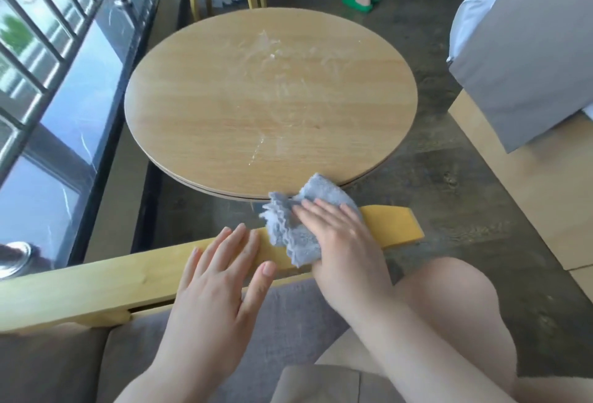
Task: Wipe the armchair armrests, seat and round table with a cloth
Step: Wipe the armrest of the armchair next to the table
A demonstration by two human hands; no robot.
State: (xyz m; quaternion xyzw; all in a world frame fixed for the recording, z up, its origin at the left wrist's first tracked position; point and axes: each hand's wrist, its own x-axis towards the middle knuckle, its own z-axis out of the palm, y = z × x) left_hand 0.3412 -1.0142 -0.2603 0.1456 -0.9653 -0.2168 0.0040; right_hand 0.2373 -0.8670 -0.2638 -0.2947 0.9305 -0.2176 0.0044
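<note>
The right hand [337,235] presses a crumpled grey cloth [301,226] flat onto the yellow wooden armrest [134,277] of the armchair, near its far end; the fingers lie straight and close together on top of the cloth, not curled round it. The left hand [218,277] rests on the same armrest just beside the cloth, palm down, fingers straight and slightly spread, holding nothing. The step in hand looks like wiping this armrest. To do it well, the cloth wants to be kept bunched under the palm so that the frilled edge hanging off the near side does not drag loose, and the strokes want to run along the length of the wood, out to the rounded tip [404,223] and back, with the pressing hand rolling over the edges as well as the top. The resting hand lies in the path of a stroke toward the body, so it will have to lift or slide back. The round table [205,107] just beyond the armrest shows pale streaks and smears across its middle, so it probably still needs a pass, and the grey seat cushion [288,319] lies below the armrest.
</note>
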